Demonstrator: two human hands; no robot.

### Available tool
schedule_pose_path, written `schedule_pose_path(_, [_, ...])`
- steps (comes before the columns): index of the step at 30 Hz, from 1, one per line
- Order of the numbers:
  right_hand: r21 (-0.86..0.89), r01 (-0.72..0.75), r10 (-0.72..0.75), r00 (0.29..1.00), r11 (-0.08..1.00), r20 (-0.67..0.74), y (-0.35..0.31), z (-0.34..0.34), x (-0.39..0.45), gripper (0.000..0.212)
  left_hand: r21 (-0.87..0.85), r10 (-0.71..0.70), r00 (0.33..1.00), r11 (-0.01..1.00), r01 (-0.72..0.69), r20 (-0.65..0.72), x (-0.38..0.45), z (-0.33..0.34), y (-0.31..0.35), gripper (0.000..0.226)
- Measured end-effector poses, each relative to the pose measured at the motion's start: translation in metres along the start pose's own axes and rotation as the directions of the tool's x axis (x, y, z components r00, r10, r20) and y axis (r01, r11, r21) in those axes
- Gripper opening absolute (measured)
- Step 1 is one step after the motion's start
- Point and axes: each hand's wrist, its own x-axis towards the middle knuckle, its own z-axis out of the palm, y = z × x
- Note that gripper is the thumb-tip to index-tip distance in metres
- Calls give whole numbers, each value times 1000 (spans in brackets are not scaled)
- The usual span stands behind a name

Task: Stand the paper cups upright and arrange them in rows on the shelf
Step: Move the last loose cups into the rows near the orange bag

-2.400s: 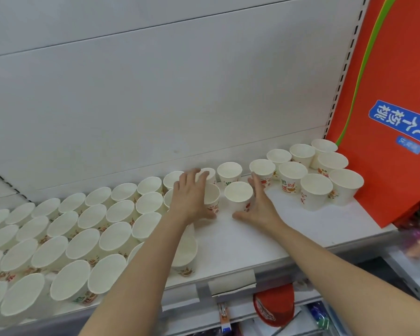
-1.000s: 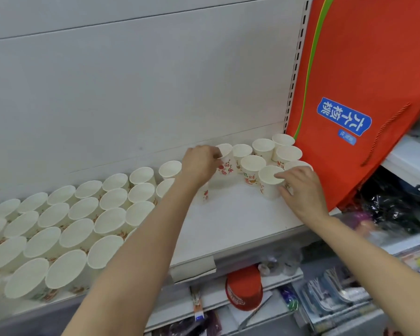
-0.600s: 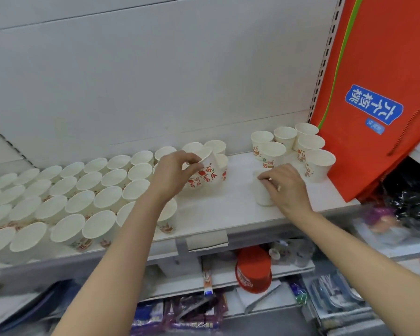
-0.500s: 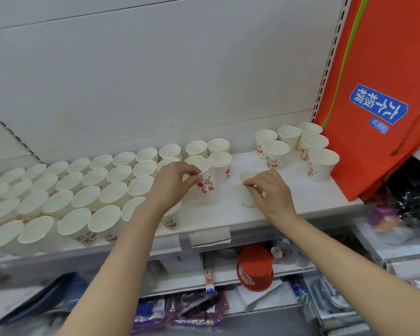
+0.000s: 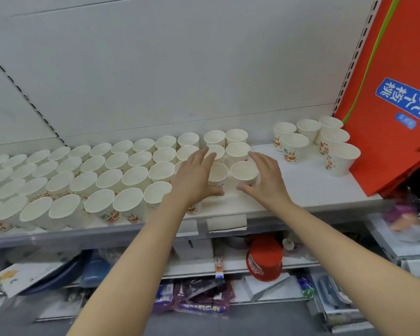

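A white shelf (image 5: pixel 301 190) runs across the view, backed by a pale panel wall (image 5: pixel 180 69). At its right end leans a large orange bag (image 5: pixel 393 98) with a blue label. Most of the shelf's left and middle is filled by a block of upright paper cups (image 5: pixel 83 175) in four rows, open mouths up, packed rim to rim. A smaller cluster of six upright cups (image 5: pixel 310 141) stands apart near the bag. The left hand (image 5: pixel 194 180) and right hand (image 5: pixel 267 180) flank the block's right edge, fingers spread and straight, gripping nothing; between them stand two cups (image 5: pixel 244 172) in the third row, the right palm just beside the outer one. Below the shelf sits a red tub (image 5: pixel 264 260).
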Motion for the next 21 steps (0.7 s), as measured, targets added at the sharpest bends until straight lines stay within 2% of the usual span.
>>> schedule_pose_path(2, [22, -96, 95, 994, 995, 60, 0, 2, -1, 89, 57, -31, 996, 998, 26, 84, 5, -2, 3, 107])
schedule_pose_path(4, [57, -179, 173, 981, 982, 91, -2, 5, 0, 88, 97, -60, 995, 994, 52, 85, 10, -1, 5, 98])
schedule_pose_path(9, [64, -200, 194, 977, 978, 93, -7, 11, 6, 71, 183, -62, 998, 981, 62, -9, 15, 7, 7, 73])
schedule_pose_path(13, [88, -208, 198, 974, 974, 107, -7, 9, 7, 74, 174, -50, 999, 983, 53, -21, 16, 10, 4, 77])
schedule_pose_path(15, [141, -197, 181, 976, 970, 120, -5, 1, 3, 77, 105, -31, 999, 994, 34, -34, 16, 7, 8, 85])
schedule_pose_path(17, [178, -184, 168, 980, 967, 103, 3, -12, -3, 74, -45, 6, 992, 999, -12, -123, 19, 1, 16, 82])
schedule_pose_path(19, [151, -183, 182, 983, 972, 15, 21, -29, -9, 62, -168, 47, 972, 982, -87, -231, 30, -6, 30, 70])
schedule_pose_path(21, [83, -207, 215, 970, 975, -112, 45, -49, -12, 49, -195, 90, 965, 971, -140, -247, 49, -7, 53, 58])
